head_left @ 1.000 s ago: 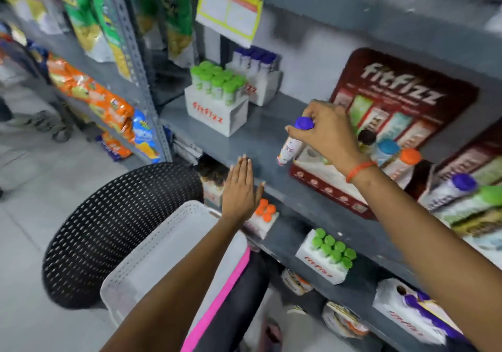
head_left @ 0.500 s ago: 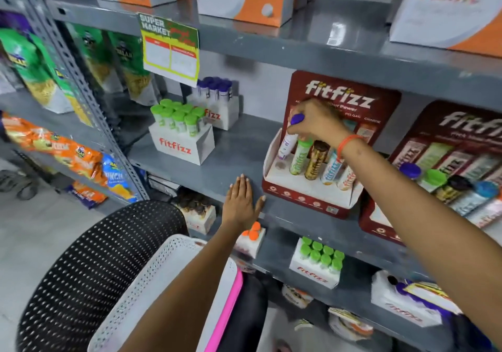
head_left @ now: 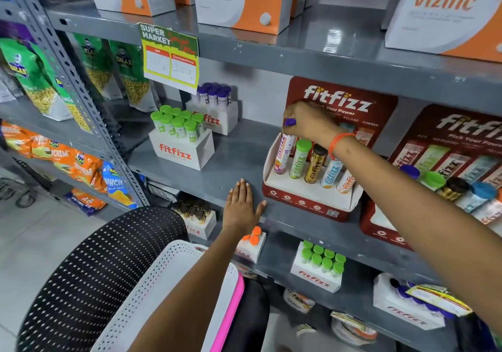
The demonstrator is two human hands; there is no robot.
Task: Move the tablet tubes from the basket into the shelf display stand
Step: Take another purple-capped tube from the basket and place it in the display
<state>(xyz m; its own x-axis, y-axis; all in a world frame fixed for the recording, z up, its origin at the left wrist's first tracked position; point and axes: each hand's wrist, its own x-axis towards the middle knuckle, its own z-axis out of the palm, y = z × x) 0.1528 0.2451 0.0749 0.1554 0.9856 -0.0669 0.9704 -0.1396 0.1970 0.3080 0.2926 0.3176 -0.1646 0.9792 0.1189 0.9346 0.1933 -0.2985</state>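
A red fitfizz display stand [head_left: 304, 203] sits on the grey middle shelf. My right hand [head_left: 309, 122] grips the purple cap of a white tablet tube [head_left: 284, 153], which stands in the stand's leftmost slot. To its right stand a green-capped tube [head_left: 298, 159], a gold tube [head_left: 315, 165], a blue tube and an orange one. My left hand [head_left: 241, 206] lies flat on the shelf's front edge, fingers apart, holding nothing. The white perforated basket [head_left: 168, 275] with a pink rim is below, under my left forearm; its inside is hidden.
A second red stand [head_left: 380, 224] with tubes is at the right. White fitfizz boxes [head_left: 182, 150] of green and purple tubes stand at the left of the shelf. A black perforated chair back [head_left: 95, 270] is below left. Vizinc boxes fill the top shelf.
My right hand carried the purple-capped tube from in front of the stand into its leftmost slot and stood it upright. The view tilted up. My left hand stayed on the shelf edge.
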